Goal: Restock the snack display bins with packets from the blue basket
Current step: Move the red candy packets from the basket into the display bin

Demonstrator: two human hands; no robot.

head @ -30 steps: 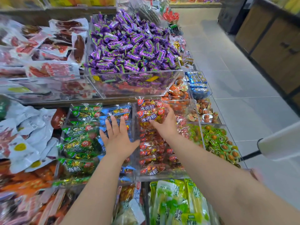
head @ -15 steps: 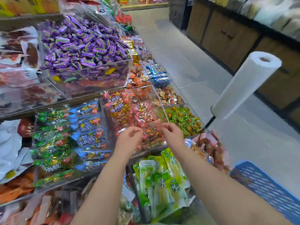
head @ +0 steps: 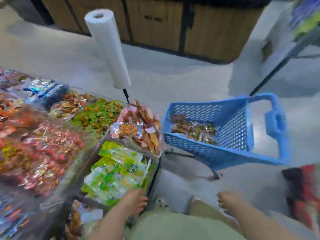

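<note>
Since half a second ago both hands have left the red-packet bin and the view has swung right to the blue basket [head: 225,135] on the floor – packets [head: 194,130] lie inside. Left hand [head: 134,200] and right hand [head: 228,201] hang loose, empty, probably heading for a refill – tiled aisle, wooden cabinets [head: 155,23] behind

No text, brand or number can be read anywhere: motion blur smears the printing on the green packets [head: 119,172] at lower centre, the red packets [head: 43,153] at left and the packets [head: 194,129] lying in the blue basket [head: 225,153] at right.
</note>
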